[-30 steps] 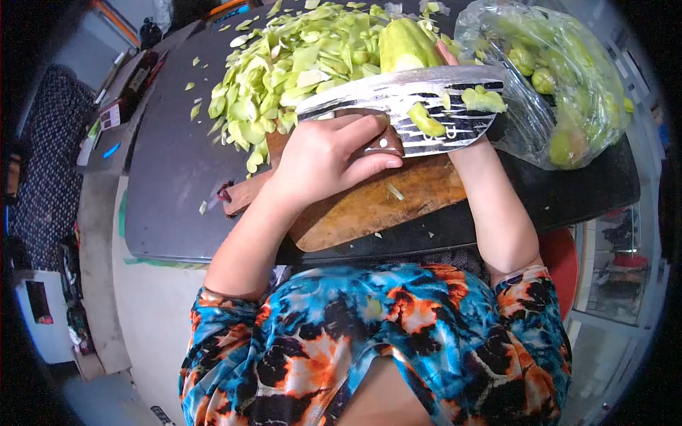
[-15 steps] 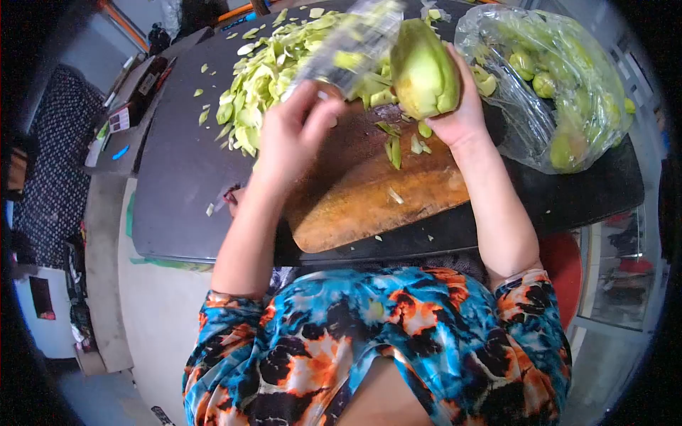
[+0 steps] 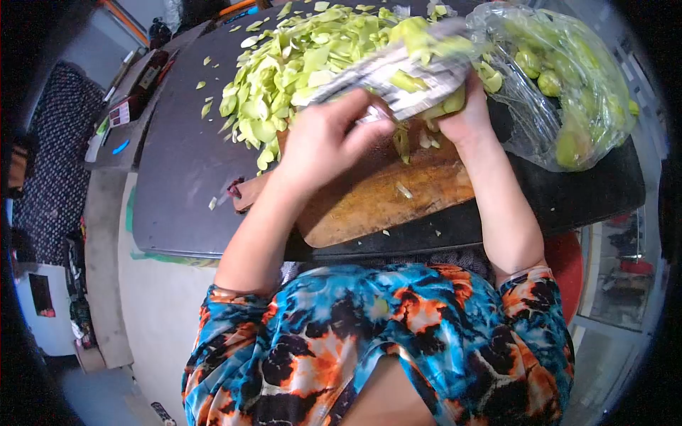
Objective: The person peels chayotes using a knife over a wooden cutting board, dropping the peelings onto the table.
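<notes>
My left hand (image 3: pixel 337 135) is closed around the handle of a broad-bladed knife (image 3: pixel 387 92). The blade is smeared by motion, slants up to the right and has pale green bits on it. Behind it, my right hand (image 3: pixel 469 117) grips a green chayote (image 3: pixel 453 105), which the blade mostly covers. A wooden cutting board (image 3: pixel 387 206) lies beneath both hands, with a few scraps on it. Left of the blade, a large heap of pale green slices (image 3: pixel 284 85) spreads over the board's far part and the table.
The dark table (image 3: pixel 177 177) carries everything. On its right stands a clear plastic bag (image 3: pixel 590 106) with several green chayotes inside. The board's handle (image 3: pixel 249 193) points left. A side table (image 3: pixel 117 153) with small items stands at the left.
My left hand has swung the knife to the right and across the chayote, which was in plain view before. My right hand stays in nearly the same place, still gripping it.
</notes>
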{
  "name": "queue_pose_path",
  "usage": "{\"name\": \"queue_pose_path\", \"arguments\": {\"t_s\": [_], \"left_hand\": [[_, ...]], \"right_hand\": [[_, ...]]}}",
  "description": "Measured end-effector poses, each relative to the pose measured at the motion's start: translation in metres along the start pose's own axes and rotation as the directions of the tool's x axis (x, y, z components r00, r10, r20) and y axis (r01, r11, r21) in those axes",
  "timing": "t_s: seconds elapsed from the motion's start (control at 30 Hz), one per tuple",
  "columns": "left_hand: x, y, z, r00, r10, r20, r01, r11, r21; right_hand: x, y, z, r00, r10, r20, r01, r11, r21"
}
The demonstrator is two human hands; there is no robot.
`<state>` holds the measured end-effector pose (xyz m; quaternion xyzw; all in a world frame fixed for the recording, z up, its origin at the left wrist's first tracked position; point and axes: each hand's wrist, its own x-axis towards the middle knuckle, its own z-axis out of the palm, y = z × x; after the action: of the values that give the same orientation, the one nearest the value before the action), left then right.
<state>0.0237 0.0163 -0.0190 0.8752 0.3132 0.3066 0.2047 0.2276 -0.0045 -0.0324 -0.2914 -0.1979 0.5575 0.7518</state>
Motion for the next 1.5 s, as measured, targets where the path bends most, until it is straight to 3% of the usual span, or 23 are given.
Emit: {"name": "queue_pose_path", "arguments": {"t_s": [0.07,0.13,0.2,0.23,0.27,0.33,0.37,0.47,0.5,0.57,0.6,0.7,0.73,0.77,0.87,1.07,1.23,1.43,1.5], "left_hand": [[0.007,-0.031,0.004,0.982,-0.125,-0.143,0.108,0.987,-0.118],[0.016,-0.051,-0.006,0.931,-0.276,-0.24,0.249,0.959,-0.134],[0.018,-0.048,-0.017,0.904,-0.356,-0.238,0.305,0.926,-0.223],[0.017,-0.041,-0.017,0.915,-0.324,-0.243,0.259,0.929,-0.264],[0.015,-0.031,-0.013,0.925,-0.291,-0.244,0.212,0.929,-0.304],[0.013,-0.021,-0.001,0.966,-0.053,-0.254,-0.006,0.974,-0.226],[0.008,-0.012,0.001,0.985,-0.005,-0.175,-0.022,0.988,-0.152],[0.003,0.008,0.007,0.979,0.195,-0.061,-0.198,0.979,-0.053],[0.004,0.012,0.01,0.955,0.283,-0.085,-0.288,0.956,-0.05],[0.001,0.014,0.007,0.946,0.324,-0.025,-0.325,0.945,-0.033],[0.0,0.014,0.006,0.938,0.347,0.012,-0.346,0.937,-0.054],[0.002,0.009,0.007,0.906,0.414,0.083,-0.406,0.908,-0.099],[0.003,0.007,0.007,0.903,0.414,0.11,-0.407,0.91,-0.085],[0.004,0.007,0.007,0.9,0.414,0.137,-0.407,0.91,-0.071],[0.004,0.008,0.01,0.896,0.429,0.114,-0.422,0.903,-0.082],[0.003,0.013,0.01,0.89,0.451,0.068,-0.448,0.892,-0.055],[0.004,0.016,0.01,0.872,0.483,0.077,-0.479,0.876,-0.061],[0.004,0.016,0.013,0.855,0.499,0.14,-0.496,0.866,-0.053],[0.003,0.016,0.013,0.86,0.487,0.154,-0.487,0.873,-0.043]], "right_hand": [[0.019,-0.006,-0.02,0.996,0.064,0.067,-0.072,0.991,0.115],[0.013,-0.017,-0.015,0.968,0.095,0.231,-0.122,0.987,0.104],[0.012,-0.02,-0.014,0.961,0.091,0.26,-0.123,0.987,0.107],[0.011,-0.021,-0.013,0.959,0.086,0.269,-0.12,0.986,0.114],[0.009,-0.02,-0.011,0.982,0.069,0.174,-0.087,0.991,0.097],[0.005,-0.016,0.0,0.999,0.03,-0.025,-0.029,0.998,0.052],[0.015,-0.007,-0.013,0.996,0.034,0.086,-0.041,0.995,0.088],[0.012,0.005,-0.014,0.993,0.071,0.092,-0.079,0.992,0.093],[0.026,0.015,-0.038,0.906,0.015,0.422,-0.139,0.954,0.265],[0.019,0.017,-0.042,0.881,-0.052,0.471,0.0,0.994,0.109],[0.001,0.01,-0.024,0.97,-0.105,0.218,0.16,0.954,-0.253],[0.009,0.011,-0.038,0.816,-0.173,0.551,0.199,0.98,0.012],[0.0,0.003,-0.032,0.916,-0.178,0.359,0.269,0.937,-0.223],[0.0,0.004,-0.037,0.919,-0.206,0.337,0.316,0.896,-0.313],[-0.002,0.0,-0.025,0.938,-0.137,0.317,0.143,0.99,0.003],[0.004,-0.006,-0.02,0.944,0.193,0.266,-0.251,0.947,0.201],[0.006,0.005,-0.032,0.972,-0.015,0.233,0.02,1.0,-0.018],[-0.005,-0.002,-0.023,0.927,0.139,0.349,-0.206,0.965,0.164],[-0.006,0.001,-0.022,0.83,0.153,0.536,-0.326,0.914,0.243]]}}
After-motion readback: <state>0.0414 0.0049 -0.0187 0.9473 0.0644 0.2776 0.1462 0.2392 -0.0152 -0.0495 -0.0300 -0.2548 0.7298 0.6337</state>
